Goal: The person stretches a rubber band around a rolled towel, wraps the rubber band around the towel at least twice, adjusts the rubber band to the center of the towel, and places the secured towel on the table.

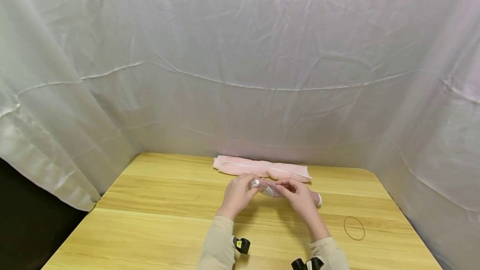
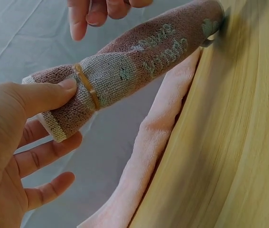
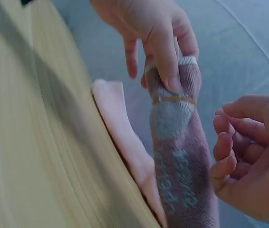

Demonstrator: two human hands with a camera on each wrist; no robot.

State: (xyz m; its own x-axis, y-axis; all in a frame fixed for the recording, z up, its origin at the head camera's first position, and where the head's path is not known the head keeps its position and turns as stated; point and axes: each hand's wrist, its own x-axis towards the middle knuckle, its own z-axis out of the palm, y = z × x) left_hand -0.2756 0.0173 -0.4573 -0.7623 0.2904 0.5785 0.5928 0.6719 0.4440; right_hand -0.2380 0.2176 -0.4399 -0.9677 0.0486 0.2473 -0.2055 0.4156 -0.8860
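A rolled mauve towel (image 2: 148,50) with white hems, a pale patch and light lettering is held above the table. A tan rubber band (image 2: 87,85) circles it near one end. My left hand (image 1: 237,195) pinches that end, thumb on top beside the band and the other fingers spread below. My right hand (image 3: 255,152) is beside the roll, its fingers loosely bent and apart from it in the right wrist view. In the head view the right hand partly covers the roll's middle.
Behind the hands, a folded pink towel (image 1: 262,167) lies along the back edge of the wooden table (image 1: 161,220). Another rubber band (image 1: 354,228) lies on the tabletop at the right. Grey-white curtains (image 1: 240,61) hang around the back and sides.
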